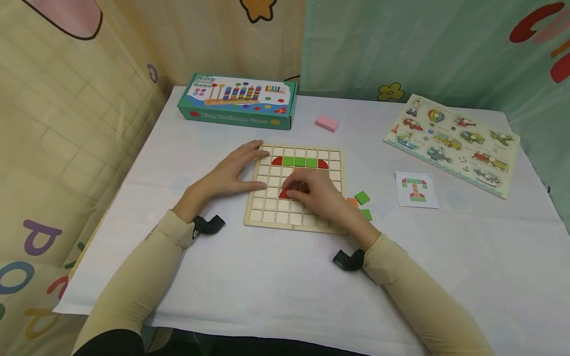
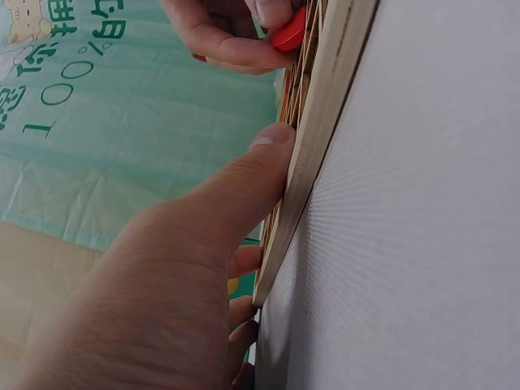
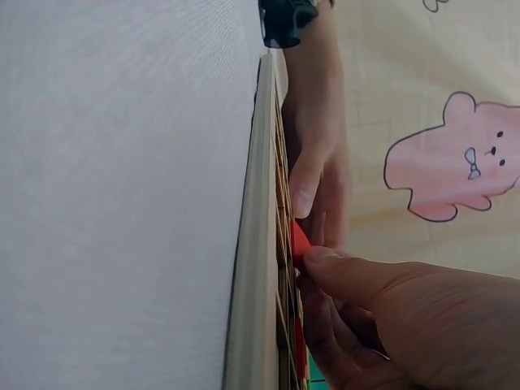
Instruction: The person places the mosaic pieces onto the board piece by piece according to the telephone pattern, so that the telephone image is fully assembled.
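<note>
A wooden grid board (image 1: 269, 217) lies on the table. Near its top, a row of tiles has a red rounded piece (image 1: 277, 161) at the left end, green squares (image 1: 300, 162) between, and another red rounded piece (image 1: 322, 163) at the right end. Part of an orange tile shows just below, beside my right hand (image 1: 318, 193). That hand pinches a red rounded piece (image 3: 300, 241) between thumb and finger, low over the board's left-middle cells. My left hand (image 1: 231, 170) rests at the board's left side, fingers extended, its thumb (image 2: 264, 162) touching the edge.
Loose green tiles (image 1: 362, 198) and an orange tile (image 1: 352, 202) lie right of the board. Beyond is a pattern card (image 1: 417, 190) with a picture puzzle board (image 1: 454, 143) behind it. A ring game box (image 1: 238, 101) and pink block (image 1: 327, 123) sit at the back.
</note>
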### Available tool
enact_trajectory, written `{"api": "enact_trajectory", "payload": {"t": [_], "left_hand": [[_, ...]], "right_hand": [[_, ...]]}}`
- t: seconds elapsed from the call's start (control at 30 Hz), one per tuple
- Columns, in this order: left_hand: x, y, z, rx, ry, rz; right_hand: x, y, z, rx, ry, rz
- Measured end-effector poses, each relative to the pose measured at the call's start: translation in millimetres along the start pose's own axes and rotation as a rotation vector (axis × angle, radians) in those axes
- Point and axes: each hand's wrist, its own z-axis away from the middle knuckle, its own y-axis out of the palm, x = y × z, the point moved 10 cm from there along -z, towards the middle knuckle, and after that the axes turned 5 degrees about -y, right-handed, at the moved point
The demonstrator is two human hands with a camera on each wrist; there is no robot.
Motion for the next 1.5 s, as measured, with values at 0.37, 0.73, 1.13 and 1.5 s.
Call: {"api": "enact_trajectory", "payload": {"t": [0.37, 0.73, 1.13, 1.5], "left_hand": [[5.2, 3.5, 0.2, 0.003, 0.0, -0.012], [3.3, 4.7, 0.7, 0.004, -0.001, -0.004], [4.7, 5.6, 2.2, 0.01, -0.007, -0.008], [0.2, 0.8, -2.1, 0.003, -0.006, -0.012]], "right_hand": [[6, -4, 2.0, 0.049, -0.057, 0.159], [-37, -92, 23.8, 0.057, 0.173, 0.118], [-107, -113, 71.5, 0.282, 0.39, -0.105], [-99, -103, 66.2, 0.361, 0.305, 0.0]]}}
